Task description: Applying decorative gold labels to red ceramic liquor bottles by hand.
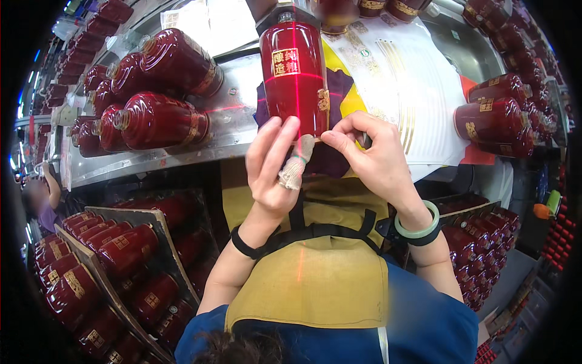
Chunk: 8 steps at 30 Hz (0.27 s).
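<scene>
A glossy dark-red bottle (295, 91) with a gold square decal lies on its side in front of me, neck pointing away and base toward me. Thin red light lines cross it. My left hand (273, 164) rests at its base end, fingers stretched out and touching the glass. A beige cloth cover (294, 167) sits on that hand's thumb. At the right corner of the base, my right hand (373, 151) has thumb and forefinger pressed together. Whatever is between these fingertips is too small to make out. Dark purple cloth (332, 159) lies beneath the bottle.
White sheets with gold strips (397, 91) lie on the right over yellow material (350, 104). Red bottles (160, 121) lie on the metal bench (233, 136) at left; others (494, 124) lie at right. Racks of bottles (127, 246) stand below. Another person (45, 203) is far left.
</scene>
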Available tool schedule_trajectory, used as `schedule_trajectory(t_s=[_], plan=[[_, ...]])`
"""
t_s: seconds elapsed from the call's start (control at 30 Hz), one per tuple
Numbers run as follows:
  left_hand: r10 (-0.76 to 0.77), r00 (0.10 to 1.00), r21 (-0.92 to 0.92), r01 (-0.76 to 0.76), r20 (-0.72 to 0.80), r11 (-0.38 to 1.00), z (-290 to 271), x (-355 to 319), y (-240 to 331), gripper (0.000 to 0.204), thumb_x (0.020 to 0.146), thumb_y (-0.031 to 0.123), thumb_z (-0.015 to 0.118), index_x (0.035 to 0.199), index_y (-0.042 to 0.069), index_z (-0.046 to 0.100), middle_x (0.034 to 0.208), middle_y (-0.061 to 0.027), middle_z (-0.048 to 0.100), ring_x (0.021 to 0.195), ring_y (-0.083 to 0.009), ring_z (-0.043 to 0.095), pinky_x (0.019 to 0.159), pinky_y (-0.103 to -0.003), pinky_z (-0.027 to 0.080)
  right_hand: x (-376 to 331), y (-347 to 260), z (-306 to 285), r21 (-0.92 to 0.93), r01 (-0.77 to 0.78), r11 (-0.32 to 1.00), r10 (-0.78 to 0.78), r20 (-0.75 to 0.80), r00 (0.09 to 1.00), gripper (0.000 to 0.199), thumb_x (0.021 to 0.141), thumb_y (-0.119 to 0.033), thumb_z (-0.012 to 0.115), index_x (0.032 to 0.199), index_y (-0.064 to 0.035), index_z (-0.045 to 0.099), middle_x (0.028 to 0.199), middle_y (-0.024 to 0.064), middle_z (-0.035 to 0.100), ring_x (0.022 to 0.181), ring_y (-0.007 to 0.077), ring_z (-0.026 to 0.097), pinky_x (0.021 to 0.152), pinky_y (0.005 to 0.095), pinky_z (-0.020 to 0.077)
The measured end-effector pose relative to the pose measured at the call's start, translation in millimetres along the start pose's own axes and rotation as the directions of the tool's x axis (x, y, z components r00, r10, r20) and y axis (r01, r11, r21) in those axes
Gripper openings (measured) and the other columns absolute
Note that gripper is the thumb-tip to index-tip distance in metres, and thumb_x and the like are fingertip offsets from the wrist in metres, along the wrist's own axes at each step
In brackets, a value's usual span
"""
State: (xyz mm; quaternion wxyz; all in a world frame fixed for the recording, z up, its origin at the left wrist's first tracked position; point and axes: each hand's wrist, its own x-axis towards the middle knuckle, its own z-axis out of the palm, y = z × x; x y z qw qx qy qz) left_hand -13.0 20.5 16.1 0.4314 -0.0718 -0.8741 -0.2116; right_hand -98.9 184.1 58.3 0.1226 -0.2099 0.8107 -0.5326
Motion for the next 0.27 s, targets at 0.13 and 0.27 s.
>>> schedule_trajectory(t_s=[0.13,0.27], plan=[[-0.191,0.976,-0.144,0.175,-0.105,0.974,5.2,-2.1,-1.7,0.028,0.082,-0.006,0.081,0.109,-0.007,0.074,0.111,-0.0152,0.076,0.103,-0.0314,0.071,0.086,-0.037,0.062,-0.6,2.8,0.8,-0.017,0.049,0.999,-0.049,0.004,0.999,0.022,0.089,-0.017,0.080,0.085,0.0030,0.072,0.072,0.0100,0.067,0.062,0.0158,0.059,0.060,0.0319,0.0464],[-0.183,0.980,-0.108,0.174,-0.083,0.979,0.7,-11.9,-10.6,0.030,0.081,-0.011,0.079,0.110,-0.006,0.075,0.112,-0.0158,0.076,0.106,-0.0320,0.072,0.093,-0.039,0.058,0.1,6.7,-2.0,0.010,-0.018,1.000,0.019,-0.011,1.000,0.022,0.089,-0.017,0.080,0.085,0.0030,0.072,0.071,0.0094,0.067,0.062,0.0150,0.059,0.060,0.0314,0.0464]])
